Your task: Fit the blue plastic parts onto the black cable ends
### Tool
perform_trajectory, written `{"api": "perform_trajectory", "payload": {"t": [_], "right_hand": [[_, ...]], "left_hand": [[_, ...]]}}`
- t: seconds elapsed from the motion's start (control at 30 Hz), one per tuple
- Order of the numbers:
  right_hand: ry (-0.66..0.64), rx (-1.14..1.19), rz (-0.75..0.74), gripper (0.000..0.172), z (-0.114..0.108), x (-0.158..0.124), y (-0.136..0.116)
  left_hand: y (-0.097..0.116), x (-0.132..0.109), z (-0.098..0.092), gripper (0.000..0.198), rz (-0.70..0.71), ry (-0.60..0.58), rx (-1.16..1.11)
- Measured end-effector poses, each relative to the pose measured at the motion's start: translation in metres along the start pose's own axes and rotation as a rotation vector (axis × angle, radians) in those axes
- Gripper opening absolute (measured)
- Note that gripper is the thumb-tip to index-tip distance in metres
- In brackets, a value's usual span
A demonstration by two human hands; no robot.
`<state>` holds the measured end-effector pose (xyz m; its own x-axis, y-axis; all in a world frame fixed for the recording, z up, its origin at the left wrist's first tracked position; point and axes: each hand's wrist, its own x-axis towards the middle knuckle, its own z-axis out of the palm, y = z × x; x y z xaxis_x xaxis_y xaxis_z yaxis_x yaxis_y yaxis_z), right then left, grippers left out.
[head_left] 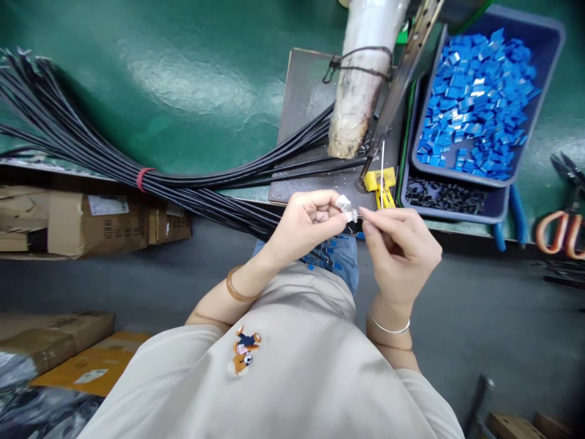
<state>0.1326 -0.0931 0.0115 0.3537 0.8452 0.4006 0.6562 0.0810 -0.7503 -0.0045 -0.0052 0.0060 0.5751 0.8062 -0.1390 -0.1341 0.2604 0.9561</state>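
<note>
My left hand [305,224] is curled closed, its taped thumb and fingertip pinching a small pale piece [348,210] I cannot make out. My right hand [398,249] is also closed in a pinch, its fingertips meeting the left hand's at that same spot. Both hands hover over my lap, just in front of the green workbench's [192,79] edge. A thick bundle of black cables [192,183], tied with a red band [143,178], runs from the far left across the bench edge and down under my left hand. Blue-tipped cable ends [326,256] lie on my jeans.
A dark bin of blue plastic connectors [479,97] stands at the back right over a tray of small black parts [445,196]. A taped white post [365,79] on a dark plate [301,122], a yellow tool [381,183], orange-handled pliers [560,231], and cardboard boxes [77,222] below left.
</note>
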Motion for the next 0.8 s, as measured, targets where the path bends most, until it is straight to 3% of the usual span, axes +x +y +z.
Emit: {"api": "perform_trajectory", "payload": {"t": [0.2,0.43,0.6,0.8], "right_hand": [[0.137,0.292,0.197,0.026,0.014,-0.001,0.004],[0.204,0.177,0.140,0.022,0.030,-0.006,0.000],[0.252,0.265,0.163,0.022,0.037,-0.005,0.000],[0.230,0.236,0.202,0.017,0.036,-0.003,0.001]], "left_hand": [[0.002,0.001,-0.001,0.010,-0.006,0.024,-0.002],[0.003,0.000,-0.001,0.022,-0.002,0.030,0.032],[0.000,0.000,-0.001,0.023,0.037,0.029,0.043],[-0.006,-0.001,-0.003,0.024,0.061,0.020,0.045]]}}
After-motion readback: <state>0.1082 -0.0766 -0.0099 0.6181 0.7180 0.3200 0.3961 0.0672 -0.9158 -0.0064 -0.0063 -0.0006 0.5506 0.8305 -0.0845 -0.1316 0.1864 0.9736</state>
